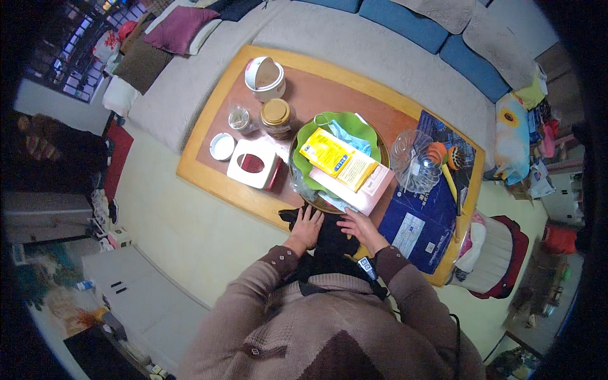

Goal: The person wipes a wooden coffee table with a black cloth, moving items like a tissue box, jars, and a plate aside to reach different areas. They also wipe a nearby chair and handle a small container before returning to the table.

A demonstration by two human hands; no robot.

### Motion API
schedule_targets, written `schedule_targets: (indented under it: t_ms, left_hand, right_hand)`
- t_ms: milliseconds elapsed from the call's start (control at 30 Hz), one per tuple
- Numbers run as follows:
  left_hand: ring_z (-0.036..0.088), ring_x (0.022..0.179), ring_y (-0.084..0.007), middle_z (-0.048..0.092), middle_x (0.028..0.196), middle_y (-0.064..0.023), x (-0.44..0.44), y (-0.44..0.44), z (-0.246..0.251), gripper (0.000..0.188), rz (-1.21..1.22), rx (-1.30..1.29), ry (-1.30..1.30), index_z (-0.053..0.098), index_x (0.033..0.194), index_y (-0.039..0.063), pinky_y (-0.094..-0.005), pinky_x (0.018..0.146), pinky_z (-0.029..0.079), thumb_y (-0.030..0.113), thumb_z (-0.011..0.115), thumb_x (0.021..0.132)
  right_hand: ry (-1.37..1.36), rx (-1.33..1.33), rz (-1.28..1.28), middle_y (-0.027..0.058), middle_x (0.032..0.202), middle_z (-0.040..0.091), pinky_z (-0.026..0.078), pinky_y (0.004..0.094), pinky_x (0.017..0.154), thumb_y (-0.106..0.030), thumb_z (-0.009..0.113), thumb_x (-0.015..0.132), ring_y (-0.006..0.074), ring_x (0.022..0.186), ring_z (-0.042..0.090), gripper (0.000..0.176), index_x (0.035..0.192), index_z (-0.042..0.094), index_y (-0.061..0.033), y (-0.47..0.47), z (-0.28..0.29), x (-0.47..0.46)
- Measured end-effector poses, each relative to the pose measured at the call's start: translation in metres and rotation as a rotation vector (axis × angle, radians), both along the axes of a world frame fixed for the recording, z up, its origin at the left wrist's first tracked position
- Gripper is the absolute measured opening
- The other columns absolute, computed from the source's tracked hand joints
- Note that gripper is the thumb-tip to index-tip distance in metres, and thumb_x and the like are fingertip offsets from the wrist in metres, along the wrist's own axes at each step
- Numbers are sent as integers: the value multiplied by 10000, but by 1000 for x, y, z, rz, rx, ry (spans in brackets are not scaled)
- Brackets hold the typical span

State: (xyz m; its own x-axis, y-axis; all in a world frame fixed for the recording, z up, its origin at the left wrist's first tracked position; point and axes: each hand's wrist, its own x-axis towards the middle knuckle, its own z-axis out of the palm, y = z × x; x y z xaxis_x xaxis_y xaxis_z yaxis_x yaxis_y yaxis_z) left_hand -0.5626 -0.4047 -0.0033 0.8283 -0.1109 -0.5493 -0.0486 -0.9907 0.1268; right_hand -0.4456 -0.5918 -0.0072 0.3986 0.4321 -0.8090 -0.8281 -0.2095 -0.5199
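Observation:
A black cloth [335, 237] lies over the near edge of the wooden table in front of me. My left hand [308, 230] rests flat on it, palm down with the fingers spread. Just right of that, my right hand [362, 230] is held over the cloth with its fingers loosely bent and apart, close to the rim of a round tray [385, 154]. On the tray sits a green scalloped dish [304, 156], topped by a yellow packet [332, 154] with printing, a pale pink box [368, 202] and a blue face mask [349, 137].
Left on the table [204, 142] stand a white tissue box [237, 178], a gold-lidded jar [275, 111], a white ashtray-like dish [222, 146] and a white bin [273, 90]. To the right are a clear glass bowl [411, 166] and blue printed card [422, 237]. A sofa [342, 42] borders the far side.

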Motion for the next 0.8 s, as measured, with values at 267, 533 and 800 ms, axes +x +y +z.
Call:
schedule_targets:
  t_ms: [267,533,800]
  left_hand:
    - [221,1484,-412,339,1582,-116,1,5,-6,678,-2,-12,-17,390,1520,83,-574,1201,190,280,566,895]
    - [208,1492,-399,212,1648,-98,-3,3,-3,649,17,-3,-132,390,1509,64,-587,1173,247,225,550,901]
    - [270,1460,-406,250,1636,-105,0,3,-7,644,40,30,-220,401,1502,58,-532,1170,279,193,541,888]
  right_hand:
    - [140,232,-227,235,1249,608,586,443,854,-112,609,964,398,1062,672,451,1362,440,13,3,-36,10]
    - [85,127,-183,251,1048,674,626,414,734,-97,592,934,343,840,714,427,1303,476,83,-10,-50,74]
    - [-76,145,-174,201,1172,639,589,397,793,-363,665,958,308,966,684,584,1315,483,61,-2,-17,96]
